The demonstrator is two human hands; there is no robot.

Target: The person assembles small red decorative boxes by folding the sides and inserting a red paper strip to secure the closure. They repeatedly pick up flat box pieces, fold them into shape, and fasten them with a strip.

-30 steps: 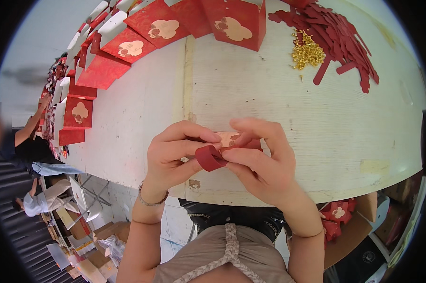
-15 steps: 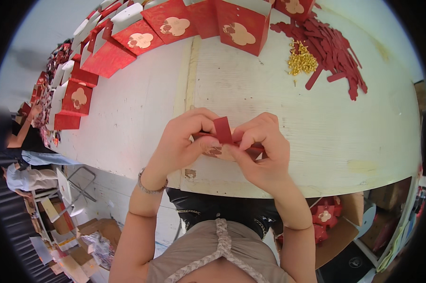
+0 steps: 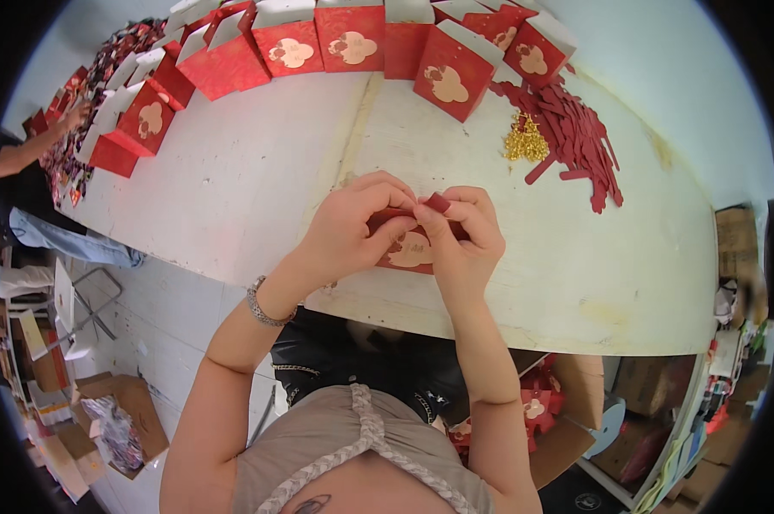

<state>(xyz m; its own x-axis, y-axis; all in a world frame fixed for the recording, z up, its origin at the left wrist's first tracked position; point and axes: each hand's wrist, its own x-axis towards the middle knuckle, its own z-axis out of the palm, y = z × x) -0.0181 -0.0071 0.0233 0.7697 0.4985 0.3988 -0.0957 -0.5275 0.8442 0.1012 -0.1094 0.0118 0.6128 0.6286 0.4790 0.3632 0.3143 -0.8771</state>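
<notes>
Between my hands, near the table's front edge, is a small red paper box with a pale flower-shaped label facing me. My left hand is closed on the box's upper left part, fingers behind and thumb in front. My right hand pinches a short dark red strip at the top edge of the box. The fingertips of both hands nearly meet there. What lies behind the fingers is hidden. A heap of gold fasteners and a pile of dark red strips lie at the far right.
Red boxes with raised tops stand in a curved row along the table's far side. At the left, another person's arm reaches into a heap of small dark wrapped pieces. A carton of finished red boxes stands below the table's right front.
The red strip, upright before, is now folded down toward the box top under my right fingers. The box shows more of its front. My view has shifted slightly.
</notes>
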